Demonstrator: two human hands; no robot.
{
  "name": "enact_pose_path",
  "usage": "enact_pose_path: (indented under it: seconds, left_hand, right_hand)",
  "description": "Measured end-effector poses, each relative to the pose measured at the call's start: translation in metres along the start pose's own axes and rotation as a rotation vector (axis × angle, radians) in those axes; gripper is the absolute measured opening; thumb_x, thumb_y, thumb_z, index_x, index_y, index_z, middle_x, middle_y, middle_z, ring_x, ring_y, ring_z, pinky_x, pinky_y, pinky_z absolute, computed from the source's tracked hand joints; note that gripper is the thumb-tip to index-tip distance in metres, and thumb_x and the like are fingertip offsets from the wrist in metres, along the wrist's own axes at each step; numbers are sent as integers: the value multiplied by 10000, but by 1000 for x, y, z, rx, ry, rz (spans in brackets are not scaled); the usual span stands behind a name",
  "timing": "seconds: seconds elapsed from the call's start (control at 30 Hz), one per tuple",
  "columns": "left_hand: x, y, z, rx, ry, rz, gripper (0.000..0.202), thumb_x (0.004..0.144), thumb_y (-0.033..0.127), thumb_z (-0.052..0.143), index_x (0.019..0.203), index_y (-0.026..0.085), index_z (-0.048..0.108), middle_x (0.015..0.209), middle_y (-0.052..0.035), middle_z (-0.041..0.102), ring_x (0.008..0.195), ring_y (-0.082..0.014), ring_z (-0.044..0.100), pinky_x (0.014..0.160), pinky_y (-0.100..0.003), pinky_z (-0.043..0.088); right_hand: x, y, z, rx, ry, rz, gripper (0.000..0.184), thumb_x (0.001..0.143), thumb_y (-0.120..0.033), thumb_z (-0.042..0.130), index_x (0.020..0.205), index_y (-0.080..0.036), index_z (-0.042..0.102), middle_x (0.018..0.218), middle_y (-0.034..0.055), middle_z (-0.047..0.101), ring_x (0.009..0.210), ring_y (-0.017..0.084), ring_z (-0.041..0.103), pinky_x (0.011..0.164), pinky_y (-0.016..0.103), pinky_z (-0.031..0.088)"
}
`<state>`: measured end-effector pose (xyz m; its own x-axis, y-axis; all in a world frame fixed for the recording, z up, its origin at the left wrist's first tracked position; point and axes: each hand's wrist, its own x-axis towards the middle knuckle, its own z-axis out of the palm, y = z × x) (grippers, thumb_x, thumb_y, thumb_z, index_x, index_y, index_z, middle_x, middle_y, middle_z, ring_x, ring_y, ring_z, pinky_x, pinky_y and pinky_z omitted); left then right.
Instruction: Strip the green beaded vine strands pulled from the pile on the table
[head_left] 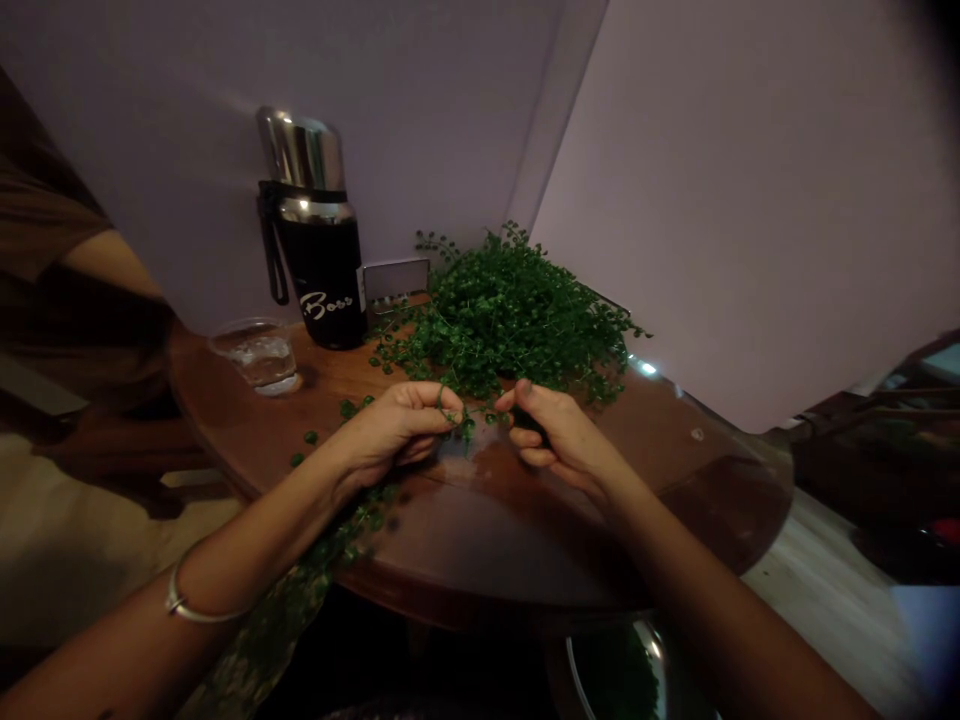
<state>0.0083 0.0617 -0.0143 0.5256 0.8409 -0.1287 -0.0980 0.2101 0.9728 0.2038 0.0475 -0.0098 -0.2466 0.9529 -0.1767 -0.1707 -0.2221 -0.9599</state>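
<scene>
Nearby, a glass (229, 342) seemingly holds water (262, 365); left hand (394, 430) pinches a sprig (465, 422), right hand (559, 435) just beside.

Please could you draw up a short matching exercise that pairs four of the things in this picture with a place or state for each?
Things:
1. Steel-capped flask
2. Drinking glass
3. Metal bangle
4. Heap of green sprigs

Places or states:
A. Around the left forearm
B. Beyond the left hand and right hand
C. Holding clear liquid
D. Black-bodied, with white lettering

Right pairs: 1-D, 2-C, 3-A, 4-B.
</scene>
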Motion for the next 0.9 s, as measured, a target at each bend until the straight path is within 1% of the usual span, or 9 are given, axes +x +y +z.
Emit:
enact_pose_path:
  seconds: [0.17,0.33,0.47,0.57,0.63,0.67,0.73,0.8,0.9]
  left_hand:
    - [0,0,1,20,-30,-36,92,689,212,603,692,139,547,414,78,357,308,-22,235,326,-157,146]
    - [1,1,0,15,-8,-40,115,652,213,617,646,140,528,392,80,348,303,-23,231,325,-160,133]
    - [1,-1,0,36,-43,-64,148,610,220,644,623,130,526,389,82,349,311,-16,222,330,-158,116]
    - [1,0,-3,81,-68,-62,147,589,203,650,607,118,533,426,65,389,346,-12,253,353,-149,139]
    - [2,1,-9,76,-18,-58,142,574,191,650,603,121,530,434,66,387,345,-12,257,352,-150,139]
    - [3,2,-13,61,26,-55,141,570,188,648,607,126,528,435,68,383,339,-12,257,347,-151,134]
    - [6,2,-19,36,95,-42,139,583,192,645,625,137,525,426,75,368,322,-13,246,332,-155,120]
    - [7,2,-23,24,112,-26,133,614,200,644,656,145,531,420,78,360,319,-16,247,324,-154,126]
    - [0,4,-25,41,92,-44,115,684,214,638,711,148,548,415,80,360,344,-14,284,339,-130,170]
  right_hand:
    - [-3,7,7,-89,-173,55,323,665,-404,688,730,-150,499,575,-65,382,411,6,186,358,152,73]
    - [-5,8,6,-326,-181,59,301,732,-424,601,692,-149,484,576,-50,405,416,20,264,363,151,146]
    - [-12,1,7,-666,-186,-68,280,803,-368,495,622,-157,461,550,-39,420,468,56,364,429,180,276]
    - [-23,-5,-4,-898,-182,-193,278,806,-285,479,560,-157,459,545,-28,439,520,74,389,505,205,314]
    - [-34,-8,-23,-929,-101,-177,285,786,-292,503,539,-157,463,534,-27,433,519,78,391,503,210,314]
    - [-41,-11,-36,-885,-19,-140,285,773,-314,522,542,-157,467,527,-28,426,503,76,386,480,207,306]
    - [-58,-18,-66,-683,240,-61,260,743,-362,564,593,-160,496,527,-35,407,458,63,356,409,185,255]
    - [-79,-27,-99,-409,495,-69,196,711,-362,605,691,-176,547,589,-27,430,425,39,314,359,164,166]
    - [-120,-31,-146,-89,679,-201,68,700,-257,601,719,-193,587,670,6,468,426,15,290,337,166,101]
